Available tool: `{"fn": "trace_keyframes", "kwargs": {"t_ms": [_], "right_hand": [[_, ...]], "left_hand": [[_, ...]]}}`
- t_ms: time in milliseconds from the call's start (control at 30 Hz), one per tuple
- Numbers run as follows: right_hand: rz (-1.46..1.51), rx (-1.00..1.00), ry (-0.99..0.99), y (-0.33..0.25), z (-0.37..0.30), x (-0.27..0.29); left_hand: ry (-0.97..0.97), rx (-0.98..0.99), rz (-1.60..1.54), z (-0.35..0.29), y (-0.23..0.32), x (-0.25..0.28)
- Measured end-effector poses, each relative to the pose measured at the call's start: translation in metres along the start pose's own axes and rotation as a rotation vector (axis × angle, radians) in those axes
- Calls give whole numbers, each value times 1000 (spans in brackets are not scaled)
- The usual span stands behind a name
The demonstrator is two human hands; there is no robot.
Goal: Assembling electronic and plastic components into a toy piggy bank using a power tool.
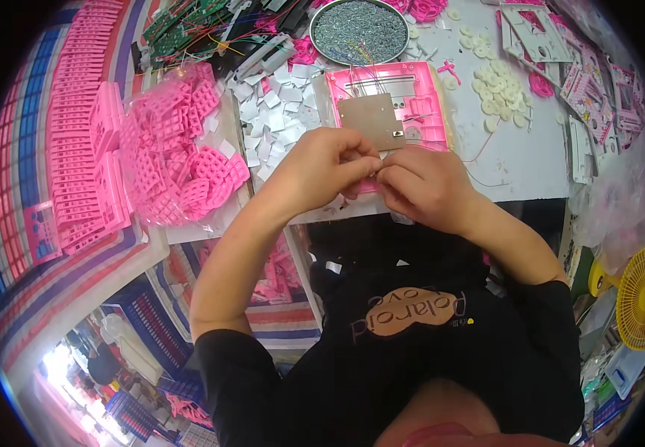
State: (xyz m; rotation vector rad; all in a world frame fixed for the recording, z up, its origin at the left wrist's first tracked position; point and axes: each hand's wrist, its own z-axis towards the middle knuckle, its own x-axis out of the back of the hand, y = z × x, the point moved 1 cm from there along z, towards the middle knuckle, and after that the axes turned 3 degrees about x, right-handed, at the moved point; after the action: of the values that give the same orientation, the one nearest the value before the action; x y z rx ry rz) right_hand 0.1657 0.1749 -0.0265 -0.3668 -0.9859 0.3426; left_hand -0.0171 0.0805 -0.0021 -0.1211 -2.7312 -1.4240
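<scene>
A pink plastic housing (430,104) lies on the table before me, with a brown circuit board (368,119) resting in it and several thin wires running from the board's top. My left hand (333,164) and my right hand (427,182) meet at the near edge of this housing. The fingertips of both are pinched together around something small, which the fingers mostly hide. A thin wire (486,149) trails out to the right of my right hand.
Behind the housing stands a round tray of small screws (359,30). White square pieces (274,112) and bagged pink keypads (173,149) lie left; white round parts (501,93) lie right. Green circuit boards (181,26) are heaped far left. A yellow fan (641,298) is at right.
</scene>
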Motion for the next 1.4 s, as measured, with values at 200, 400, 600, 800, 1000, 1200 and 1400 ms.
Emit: {"fn": "trace_keyframes", "kwargs": {"t_ms": [200, 400, 600, 800, 1000, 1200, 1400], "right_hand": [[97, -4, 12, 1, -2, 4], [126, -21, 27, 10, -10, 18], [31, -6, -9, 7, -10, 13], [-83, -16, -84, 2, -7, 7], [-83, -2, -93, 2, -6, 5], [-115, -18, -141, -2, -2, 2], [-79, -69, -253, -11, 0, 7]], "left_hand": [[-22, -2, 103, 9, -1, 10], [136, -167, 308, 2, -4, 2], [360, -569, 784, -5, -15, -11], [459, -755, 968, -14, -23, -23], [532, -843, 1008, -14, -35, -26], [595, -886, 1027, -11, -41, -29], [1038, -629, 571, -13, -29, 20]]}}
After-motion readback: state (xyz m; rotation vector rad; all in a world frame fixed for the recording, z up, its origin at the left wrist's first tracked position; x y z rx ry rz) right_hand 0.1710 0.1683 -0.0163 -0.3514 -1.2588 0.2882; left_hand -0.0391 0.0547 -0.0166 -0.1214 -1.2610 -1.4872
